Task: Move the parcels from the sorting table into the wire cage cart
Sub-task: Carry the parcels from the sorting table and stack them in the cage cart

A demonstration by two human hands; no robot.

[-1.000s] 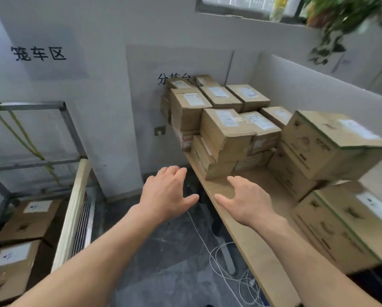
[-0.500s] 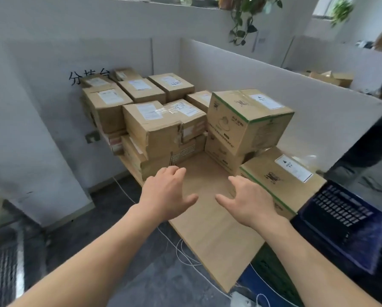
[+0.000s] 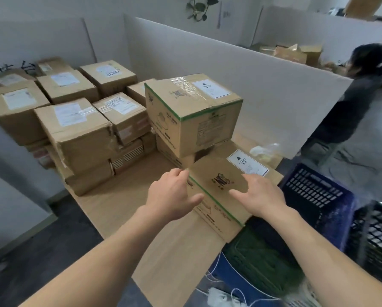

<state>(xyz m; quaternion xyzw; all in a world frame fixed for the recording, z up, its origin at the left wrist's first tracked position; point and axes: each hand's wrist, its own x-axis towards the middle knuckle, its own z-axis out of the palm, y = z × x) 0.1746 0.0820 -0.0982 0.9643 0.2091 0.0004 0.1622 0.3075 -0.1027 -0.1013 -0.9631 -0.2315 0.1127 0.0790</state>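
Observation:
The wooden sorting table (image 3: 128, 202) carries several brown cardboard parcels. Nearest me lies a green-edged parcel (image 3: 221, 185) with a white HEAVY label, at the table's right end. My left hand (image 3: 170, 196) is spread at that parcel's left edge, fingers relaxed, holding nothing. My right hand (image 3: 261, 196) hovers over its top near the label, fingers spread; I cannot tell if it touches. A second green-edged parcel (image 3: 194, 111) sits stacked just behind. Smaller labelled parcels (image 3: 79, 129) are piled at the left and back. The wire cage cart is out of view.
White partition walls (image 3: 230, 69) enclose the table's back and right. Dark blue plastic crates (image 3: 314, 196) stand right of the table, with cables and a power strip (image 3: 221, 295) on the floor below. A person in dark clothes (image 3: 352, 96) is beyond the partition at right.
My view has swung right, away from the cage cart and toward the table's right end. Both hands have come forward onto the nearest green-edged parcel.

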